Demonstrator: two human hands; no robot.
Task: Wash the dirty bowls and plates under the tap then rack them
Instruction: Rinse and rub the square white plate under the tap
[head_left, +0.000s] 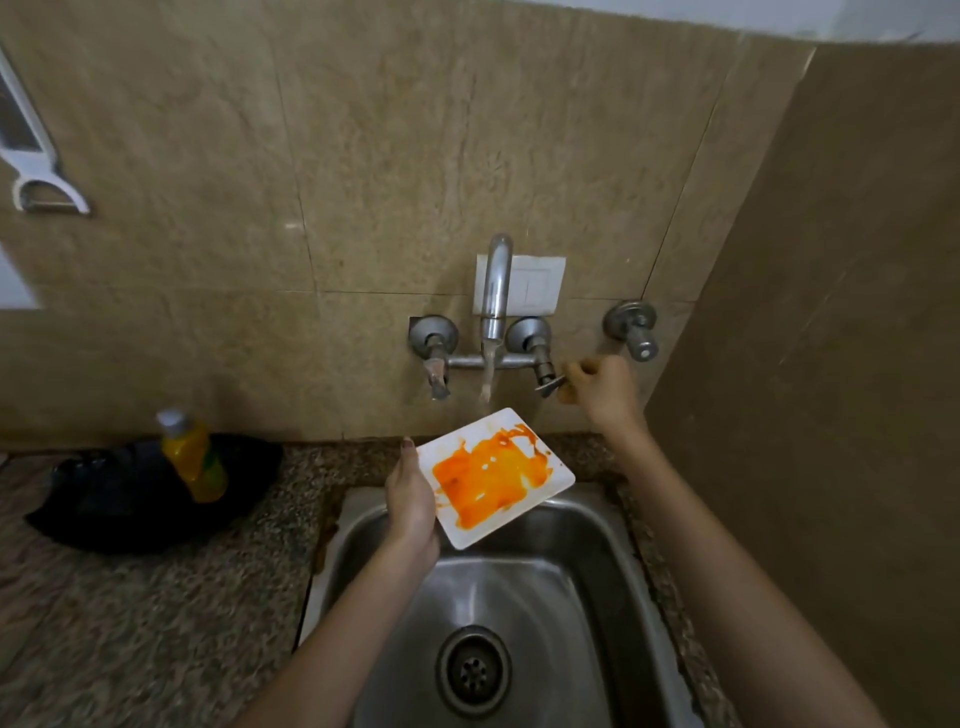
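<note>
Plate: a white rectangular plate (496, 477) smeared with orange sauce, held tilted above the steel sink (597, 561), its far edge under the stream.
Left hand (411, 501): grasping the plate's left edge.
Right hand (597, 387): clenched on the tap's right valve handle (549, 385).
Tap (494, 291): wall-mounted, water running from the spout.
Surface (156, 613): speckled granite, carrying a yellow soap bottle (193, 457) beside a dark pan (130, 514).
</note>
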